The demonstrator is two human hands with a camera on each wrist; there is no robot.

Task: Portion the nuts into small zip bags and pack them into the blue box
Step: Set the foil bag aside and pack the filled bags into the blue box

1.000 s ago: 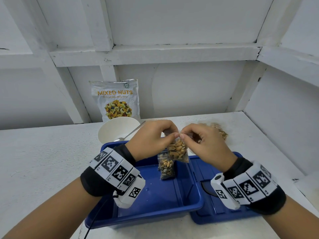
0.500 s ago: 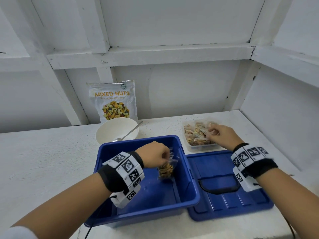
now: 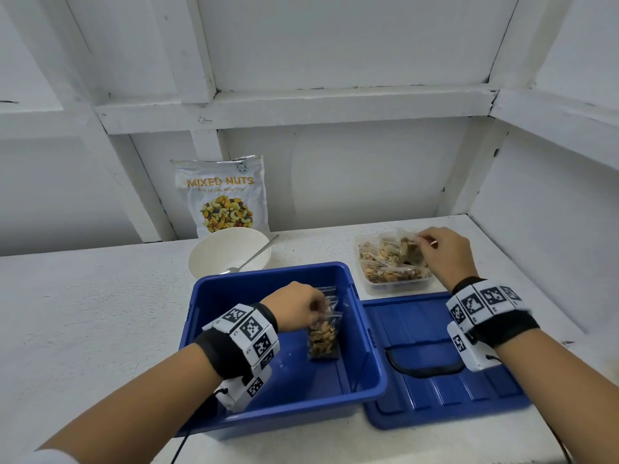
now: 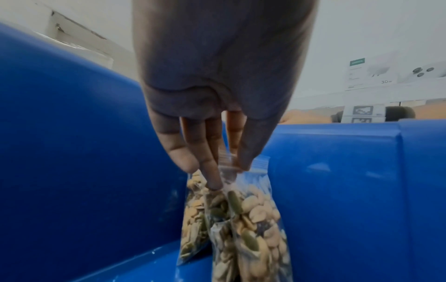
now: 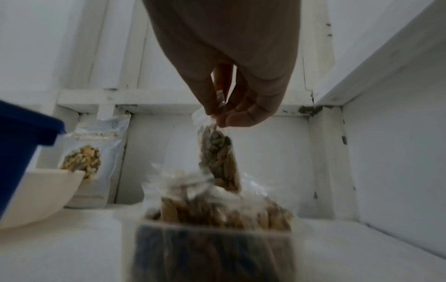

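Blue plastic box (image 3: 366, 346) sits at the middle of the white table (image 3: 83, 313), its lid (image 3: 445, 390) lying flat at 3 o'clock. Inside it the left hand (image 3: 296, 306) pinches the tops of small filled nut bags (image 4: 243, 219) between fingertips and thumb. At 1 o'clock the right hand (image 3: 442, 252) pinches another nut bag (image 5: 220, 158) above a clear tub (image 3: 395, 284) of packed bags. At 11 o'clock stand a white bowl (image 3: 214, 259) and the mixed-nuts pouch (image 3: 222, 195).

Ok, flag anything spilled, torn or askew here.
Nothing stands out. The left hand holds filled bags upright inside the blue box; the right hand lifts another bag from the clear tub. No loose nuts visible.
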